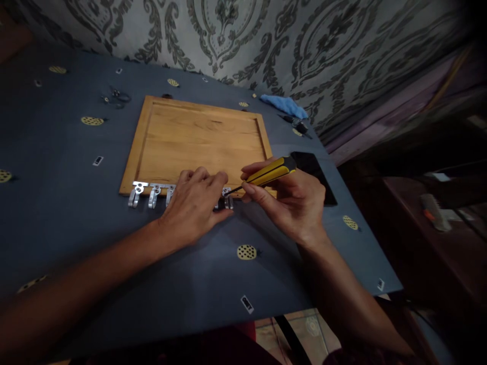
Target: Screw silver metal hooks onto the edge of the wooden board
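A framed wooden board [201,132] lies flat on the table in front of me. Along its near edge runs a metal hook rail [154,196] with several silver hooks. My left hand [194,208] is closed over the rail and board edge, fingers on top and thumb below, hiding the middle hooks. A yellow and black screwdriver [268,172] sits in the closed fingers of my right hand [299,205]. Its shaft slants down to the left, and the tip meets the rail near its right end; any screw there is too small to make out.
Behind the board's right corner lie a blue cloth [284,105] and a dark tool [299,125]. A flat black object [315,175] rests right of the board. Small thin items [117,96] lie at the back left. Beyond the table's right edge, a utility knife [436,212] lies on a lower surface.
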`<action>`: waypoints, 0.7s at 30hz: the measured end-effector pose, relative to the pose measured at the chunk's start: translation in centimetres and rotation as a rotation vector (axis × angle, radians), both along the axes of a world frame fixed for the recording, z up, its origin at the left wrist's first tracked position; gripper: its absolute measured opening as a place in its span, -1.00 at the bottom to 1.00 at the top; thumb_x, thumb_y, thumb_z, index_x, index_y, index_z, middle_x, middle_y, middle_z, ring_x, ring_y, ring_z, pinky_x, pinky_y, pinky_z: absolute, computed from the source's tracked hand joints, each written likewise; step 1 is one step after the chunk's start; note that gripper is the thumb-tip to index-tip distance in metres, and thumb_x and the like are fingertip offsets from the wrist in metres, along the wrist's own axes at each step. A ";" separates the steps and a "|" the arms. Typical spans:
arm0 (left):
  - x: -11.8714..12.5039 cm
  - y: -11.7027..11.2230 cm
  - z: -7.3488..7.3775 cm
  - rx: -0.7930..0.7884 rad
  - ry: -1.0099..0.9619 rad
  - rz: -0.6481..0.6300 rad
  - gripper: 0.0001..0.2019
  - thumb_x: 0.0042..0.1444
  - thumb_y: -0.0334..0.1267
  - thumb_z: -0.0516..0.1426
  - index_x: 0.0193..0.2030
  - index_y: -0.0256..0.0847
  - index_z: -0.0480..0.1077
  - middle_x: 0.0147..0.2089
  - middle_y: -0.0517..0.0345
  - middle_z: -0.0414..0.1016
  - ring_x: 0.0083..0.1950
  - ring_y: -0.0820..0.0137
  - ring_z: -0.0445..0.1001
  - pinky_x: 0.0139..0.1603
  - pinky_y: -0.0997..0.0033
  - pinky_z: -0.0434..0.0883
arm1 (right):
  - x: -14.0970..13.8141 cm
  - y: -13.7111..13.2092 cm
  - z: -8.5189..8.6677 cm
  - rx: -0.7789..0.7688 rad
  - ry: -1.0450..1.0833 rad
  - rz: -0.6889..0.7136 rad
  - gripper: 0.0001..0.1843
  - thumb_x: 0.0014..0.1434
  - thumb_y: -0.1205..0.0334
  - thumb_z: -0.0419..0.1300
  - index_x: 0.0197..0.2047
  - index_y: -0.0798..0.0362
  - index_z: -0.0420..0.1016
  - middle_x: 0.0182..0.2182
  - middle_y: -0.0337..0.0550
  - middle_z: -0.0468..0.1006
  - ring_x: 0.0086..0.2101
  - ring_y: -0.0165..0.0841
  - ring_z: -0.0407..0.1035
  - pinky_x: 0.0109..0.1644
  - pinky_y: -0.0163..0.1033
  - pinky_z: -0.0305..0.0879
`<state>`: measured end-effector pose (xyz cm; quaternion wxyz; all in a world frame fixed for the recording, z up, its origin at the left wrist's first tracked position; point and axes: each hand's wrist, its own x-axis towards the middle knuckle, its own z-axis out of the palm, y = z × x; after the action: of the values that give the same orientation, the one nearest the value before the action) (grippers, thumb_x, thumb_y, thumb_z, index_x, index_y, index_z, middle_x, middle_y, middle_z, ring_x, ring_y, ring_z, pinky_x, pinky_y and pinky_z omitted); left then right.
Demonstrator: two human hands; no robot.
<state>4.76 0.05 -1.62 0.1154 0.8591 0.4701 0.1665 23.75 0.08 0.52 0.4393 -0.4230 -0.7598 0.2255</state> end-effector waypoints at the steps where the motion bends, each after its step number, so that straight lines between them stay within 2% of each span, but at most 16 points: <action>1: 0.0 0.0 0.0 0.002 -0.003 -0.002 -0.63 0.20 -0.09 0.27 0.03 -0.21 0.32 -0.08 0.01 0.60 0.04 0.06 0.42 0.03 0.10 0.27 | -0.1 0.0 -0.1 -0.009 0.017 -0.012 -0.91 0.18 0.17 0.40 -0.27 -0.03 0.62 -0.19 -0.19 0.67 -0.35 -0.36 0.57 -0.23 -0.21 0.54; 4: 0.0 0.0 0.0 -0.002 -0.013 -0.004 -0.64 0.21 -0.11 0.27 0.04 -0.22 0.32 -0.06 -0.01 0.60 0.04 0.07 0.42 0.04 0.10 0.27 | -0.3 -0.1 -0.3 -0.033 0.078 -0.041 -0.84 0.15 0.15 0.43 -0.20 -0.04 0.62 -0.23 -0.21 0.66 -0.41 -0.38 0.55 -0.29 -0.22 0.55; 8: 0.0 -0.1 0.0 -0.003 -0.019 0.003 -0.63 0.19 -0.12 0.29 0.03 -0.22 0.33 -0.05 0.00 0.60 0.04 0.08 0.42 0.05 0.10 0.26 | -0.7 -0.2 0.1 -0.073 0.190 -0.120 -0.79 0.23 0.07 0.35 -0.09 -0.06 0.59 -0.20 -0.18 0.65 -0.48 -0.41 0.52 -0.35 -0.22 0.57; 11: 0.0 0.0 0.0 -0.007 -0.022 0.007 -0.63 0.18 -0.12 0.29 0.03 -0.22 0.34 -0.05 0.01 0.61 0.04 0.08 0.43 0.05 0.11 0.26 | -0.8 -0.3 0.4 -0.052 0.208 -0.171 -0.79 0.25 0.05 0.33 -0.11 -0.05 0.58 -0.24 -0.19 0.64 -0.49 -0.42 0.51 -0.36 -0.23 0.57; 15: -0.1 0.0 0.0 -0.003 -0.020 0.002 -0.59 0.18 -0.11 0.30 0.07 -0.23 0.33 -0.01 -0.01 0.61 0.07 0.06 0.42 0.06 0.09 0.27 | -0.8 -0.3 0.3 -0.079 0.186 -0.166 -0.81 0.22 0.08 0.36 -0.14 -0.04 0.59 -0.35 -0.26 0.60 -0.51 -0.43 0.49 -0.36 -0.26 0.56; 21: 0.0 0.0 0.1 -0.012 -0.008 0.003 -0.60 0.19 -0.11 0.29 0.06 -0.22 0.33 -0.03 -0.01 0.61 0.05 0.06 0.43 0.06 0.08 0.27 | -0.9 -0.1 -0.1 -0.104 0.195 -0.146 -0.77 0.20 0.05 0.38 -0.15 -0.02 0.57 -0.35 -0.27 0.60 -0.51 -0.45 0.49 -0.37 -0.28 0.56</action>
<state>4.75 0.01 -1.54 0.1219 0.8571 0.4717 0.1672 22.86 -0.06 0.42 0.5038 -0.4754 -0.6680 0.2721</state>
